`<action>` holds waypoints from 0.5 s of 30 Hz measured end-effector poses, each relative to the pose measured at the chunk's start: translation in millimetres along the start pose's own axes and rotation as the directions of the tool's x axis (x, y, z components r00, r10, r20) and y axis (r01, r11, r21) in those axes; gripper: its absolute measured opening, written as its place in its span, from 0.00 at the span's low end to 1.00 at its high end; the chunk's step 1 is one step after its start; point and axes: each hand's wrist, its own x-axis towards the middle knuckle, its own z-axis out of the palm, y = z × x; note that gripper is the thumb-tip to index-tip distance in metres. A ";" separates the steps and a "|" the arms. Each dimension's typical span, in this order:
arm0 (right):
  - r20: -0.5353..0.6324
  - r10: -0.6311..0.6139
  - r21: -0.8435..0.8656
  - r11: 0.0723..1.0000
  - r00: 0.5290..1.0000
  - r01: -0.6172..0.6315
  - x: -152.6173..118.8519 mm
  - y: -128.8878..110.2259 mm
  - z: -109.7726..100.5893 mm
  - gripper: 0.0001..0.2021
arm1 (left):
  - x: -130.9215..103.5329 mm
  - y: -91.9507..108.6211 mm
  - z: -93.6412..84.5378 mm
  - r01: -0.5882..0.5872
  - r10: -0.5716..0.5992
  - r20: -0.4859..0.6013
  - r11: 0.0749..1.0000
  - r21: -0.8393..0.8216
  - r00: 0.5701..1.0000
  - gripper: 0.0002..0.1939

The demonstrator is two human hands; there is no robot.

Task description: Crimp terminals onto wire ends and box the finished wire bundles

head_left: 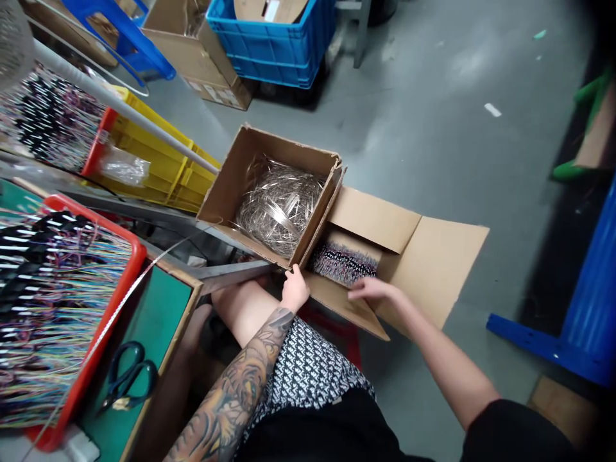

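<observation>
My left hand (294, 292) is closed at the near corner of a cardboard box (226, 173), its fingers curled on the rim. Inside that box lies a tangled heap of thin, shiny silver strips (276, 205). Right beside it stands a second cardboard box (409, 269) with its flaps spread outward. Rows of dark bundled wires (344, 262) sit in this second box. Over its near edge is my right hand (373, 290), fingers stretched out and holding nothing that I can see. Its fingertips are close to the wires; whether they touch is unclear.
A red tray (137, 247) of wire bundles and dark-handled scissors (128, 375) rest on the green-topped bench (158, 298) at left. Behind are a yellow crate (149, 154) and a blue crate (274, 54). Blue metal framing (553, 346) stands at right.
</observation>
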 end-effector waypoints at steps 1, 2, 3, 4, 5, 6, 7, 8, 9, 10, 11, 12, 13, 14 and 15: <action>-0.094 0.063 -0.008 0.998 0.994 -0.064 18.3 9.4 -14.9 0.31 | -0.6 -1.0 -1.1 -0.001 0.002 0.011 1.000 -0.008 1.000 0.32; -0.197 0.131 -0.015 0.991 0.972 -0.136 36.9 18.8 -29.3 0.32 | -1.0 -2.0 -2.1 -0.004 0.004 0.020 1.000 -0.015 1.000 0.32; -0.284 0.191 -0.014 0.979 0.940 -0.203 55.1 27.7 -42.0 0.33 | -1.3 -3.0 -2.9 -0.005 0.006 0.026 1.000 -0.022 1.000 0.32; -0.352 0.244 -0.007 0.965 0.903 -0.264 72.2 35.6 -52.5 0.35 | -1.3 -3.8 -3.1 -0.004 0.005 0.032 1.000 -0.029 0.999 0.32; -0.404 0.284 0.002 0.951 0.869 -0.310 87.8 42.5 -60.2 0.38 | -1.1 -4.4 -2.8 0.000 0.001 0.035 0.999 -0.035 0.999 0.32; -0.440 0.313 0.012 0.939 0.842 -0.343 101.3 48.3 -64.9 0.39 | -0.6 -4.8 -2.0 0.006 -0.004 0.036 0.999 -0.042 0.999 0.32; -0.464 0.331 0.020 0.931 0.822 -0.364 112.5 53.1 -66.8 0.40 | 0.1 -5.1 -0.7 0.012 -0.010 0.037 0.999 -0.048 0.999 0.32; -0.481 0.337 0.023 0.928 0.809 -0.373 121.1 57.0 -66.3 0.40 | 0.9 -5.3 0.8 0.017 -0.015 0.036 0.998 -0.054 0.999 0.32; -0.495 0.337 0.023 0.927 0.801 -0.375 126.9 60.4 -64.0 0.39 | 1.6 -5.6 2.4 0.020 -0.018 0.035 0.998 -0.061 0.999 0.32; -0.507 0.329 0.020 0.929 0.797 -0.371 130.0 63.6 -60.5 0.39 | 2.2 -5.8 3.9 0.020 -0.018 0.032 0.998 -0.067 0.999 0.32; -0.518 0.316 0.013 0.932 0.795 -0.363 130.4 67.3 -56.8 0.39 | 2.4 -6.2 5.2 0.017 -0.015 0.028 0.997 -0.075 1.000 0.32; -0.529 0.303 0.006 0.935 0.793 -0.354 128.5 72.0 -53.5 0.38 | 2.3 -6.4 6.2 0.011 -0.009 0.024 0.996 -0.083 1.000 0.32; -0.539 0.292 -0.001 0.938 0.790 -0.347 124.4 78.1 -51.1 0.37 | 1.9 -6.4 6.8 0.002 0.000 0.017 0.996 -0.092 1.000 0.32; -0.547 0.287 -0.003 0.938 0.786 -0.345 118.4 86.2 -50.0 0.37 | 1.4 -6.1 6.9 -0.013 0.014 0.007 0.995 -0.103 1.000 0.32; -0.552 0.291 0.000 0.937 0.781 -0.349 110.8 96.3 -50.1 0.36 | 0.9 -5.0 6.5 -0.036 0.035 -0.007 0.993 -0.117 0.999 0.33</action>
